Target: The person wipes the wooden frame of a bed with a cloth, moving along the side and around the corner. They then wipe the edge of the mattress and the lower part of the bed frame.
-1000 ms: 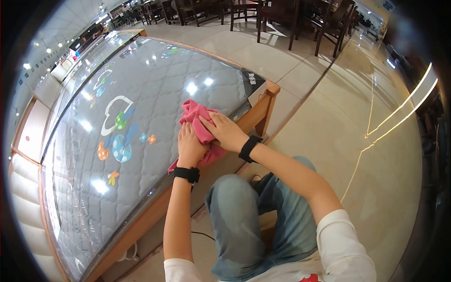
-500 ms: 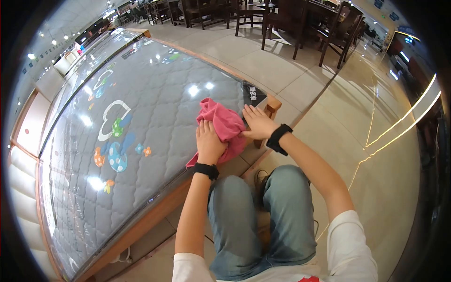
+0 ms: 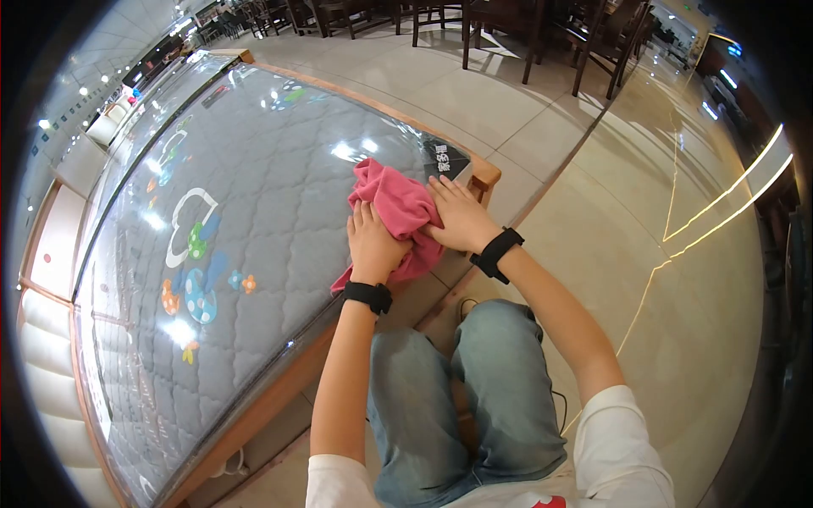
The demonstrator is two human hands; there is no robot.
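A bunched pink cloth lies on the grey quilted mattress, near its corner, under clear plastic film. My left hand grips the near left part of the cloth, its fingers pressed into the fabric. On the cloth's right side, my right hand holds its edge between thumb and fingers, close to the black corner label with white characters. Part of the cloth trails below my left hand toward the mattress edge. Each wrist wears a black band.
A wooden bed frame runs under the mattress, with a padded white headboard at left. Dark wooden chairs stand beyond on the tiled floor. My bent knees are close to the frame.
My right hand has shifted slightly left, off the corner label and further onto the cloth. The cloth looks more gathered between both hands. The view has shifted a little.
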